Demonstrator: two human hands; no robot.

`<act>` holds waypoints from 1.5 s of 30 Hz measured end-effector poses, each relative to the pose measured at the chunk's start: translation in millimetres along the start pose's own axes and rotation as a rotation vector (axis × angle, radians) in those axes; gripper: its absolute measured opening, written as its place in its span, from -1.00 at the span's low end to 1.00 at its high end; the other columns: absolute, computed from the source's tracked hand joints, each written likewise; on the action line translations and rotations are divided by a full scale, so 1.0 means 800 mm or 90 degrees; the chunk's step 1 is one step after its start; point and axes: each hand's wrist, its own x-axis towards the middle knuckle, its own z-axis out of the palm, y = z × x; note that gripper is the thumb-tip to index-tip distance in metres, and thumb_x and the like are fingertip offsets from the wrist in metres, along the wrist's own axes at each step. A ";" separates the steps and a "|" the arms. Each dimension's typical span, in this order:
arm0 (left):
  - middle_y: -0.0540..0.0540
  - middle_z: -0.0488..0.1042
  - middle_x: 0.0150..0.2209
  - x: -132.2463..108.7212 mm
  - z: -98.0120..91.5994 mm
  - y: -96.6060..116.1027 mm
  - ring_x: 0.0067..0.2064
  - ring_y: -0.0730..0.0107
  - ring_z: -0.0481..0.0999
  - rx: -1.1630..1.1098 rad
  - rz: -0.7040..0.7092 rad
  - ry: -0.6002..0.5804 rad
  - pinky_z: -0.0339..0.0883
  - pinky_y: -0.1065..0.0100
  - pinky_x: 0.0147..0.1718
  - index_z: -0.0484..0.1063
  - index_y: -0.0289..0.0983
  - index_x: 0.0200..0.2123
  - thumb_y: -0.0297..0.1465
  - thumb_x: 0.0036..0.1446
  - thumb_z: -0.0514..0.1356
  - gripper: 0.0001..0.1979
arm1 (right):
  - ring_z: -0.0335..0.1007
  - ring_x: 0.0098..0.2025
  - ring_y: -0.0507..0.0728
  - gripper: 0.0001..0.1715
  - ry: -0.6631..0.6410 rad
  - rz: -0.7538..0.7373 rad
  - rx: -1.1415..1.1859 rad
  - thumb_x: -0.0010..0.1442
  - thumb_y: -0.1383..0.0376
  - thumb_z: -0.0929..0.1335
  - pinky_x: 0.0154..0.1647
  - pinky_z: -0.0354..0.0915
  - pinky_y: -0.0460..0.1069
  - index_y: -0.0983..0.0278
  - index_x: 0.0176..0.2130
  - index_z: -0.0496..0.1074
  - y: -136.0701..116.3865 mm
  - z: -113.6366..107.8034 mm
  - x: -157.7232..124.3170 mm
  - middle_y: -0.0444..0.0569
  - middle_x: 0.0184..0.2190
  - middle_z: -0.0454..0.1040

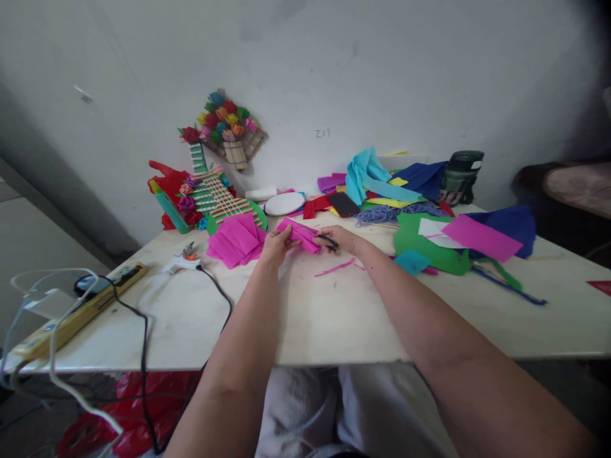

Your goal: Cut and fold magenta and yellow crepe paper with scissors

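My left hand (279, 243) pinches a piece of folded pink crepe paper (305, 240) above the middle of the table. Closed around the dark handles of a pair of scissors (328, 242), my right hand (341, 236) is just to the right. The scissors' blades lie along the pink paper, pointing left toward my left hand. A stack of pink paper pieces (238, 240) lies to the left of my hands. Thin pink offcuts (337, 267) rest on the table below the scissors.
A glue gun (184, 261) with a black cord and a power strip (86, 312) lie at left. Behind stand a stick craft with paper flowers (217, 191), a phone (344, 204) and a dark bottle (461, 178). Coloured paper and green sheets (420, 238) cover the right.
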 end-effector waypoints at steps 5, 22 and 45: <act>-0.02 0.41 -0.60 0.000 0.000 0.000 -0.57 0.50 0.43 -0.006 -0.005 0.013 0.42 0.40 -0.47 0.35 -0.40 -0.50 -0.40 -0.10 0.28 -0.82 | 0.13 -0.75 -0.08 -0.89 0.009 0.018 0.024 0.05 0.35 0.26 -0.76 0.05 -0.18 0.36 -0.46 0.32 -0.006 0.003 -0.003 -0.19 -0.75 0.30; -0.03 0.41 -0.60 0.001 -0.002 0.000 -0.56 0.49 0.44 -0.013 -0.003 0.010 0.43 0.39 -0.48 0.35 -0.40 -0.49 -0.40 -0.09 0.27 -0.81 | 0.09 -0.76 -0.09 -0.87 0.004 -0.015 0.003 0.02 0.30 0.28 -0.79 -0.02 -0.18 0.35 -0.47 0.33 0.001 -0.001 0.000 -0.20 -0.74 0.29; -0.01 0.41 -0.61 0.003 -0.002 0.000 -0.58 0.49 0.43 -0.018 -0.007 0.028 0.43 0.39 -0.48 0.34 -0.39 -0.49 -0.39 -0.12 0.29 -0.80 | 0.02 -0.76 -0.12 -0.70 0.044 -0.034 -0.044 -0.12 0.17 0.40 -0.80 -0.03 -0.19 0.37 -0.45 0.38 -0.004 0.003 -0.001 -0.24 -0.74 0.26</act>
